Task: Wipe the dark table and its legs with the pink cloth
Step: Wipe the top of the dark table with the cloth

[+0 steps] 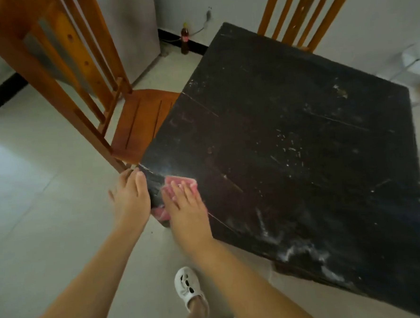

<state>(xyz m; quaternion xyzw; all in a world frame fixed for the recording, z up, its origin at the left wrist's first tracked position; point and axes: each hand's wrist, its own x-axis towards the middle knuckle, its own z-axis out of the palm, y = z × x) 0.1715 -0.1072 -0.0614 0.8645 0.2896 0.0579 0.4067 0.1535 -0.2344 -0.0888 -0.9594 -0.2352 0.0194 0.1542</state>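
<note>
right hand (185, 202) presses the pink cloth (181, 184) flat-fingered on the dark tabletop (289, 141) corner; left hand (130, 195), fingers straight, touches the edge. wooden chair (138, 124) crowds that side; pale floor (34, 194) lies open.

Bare forearms, white perforated clog (188, 286)

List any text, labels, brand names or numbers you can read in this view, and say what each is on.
None can be read.
Bottle on the floor by the wall: a red label band, too small and blurred to read.
Dark table: only pale scratches and smears, no writing.
Pink cloth under the right hand: no print visible.
White shoe: dark holes only, no lettering.
</note>
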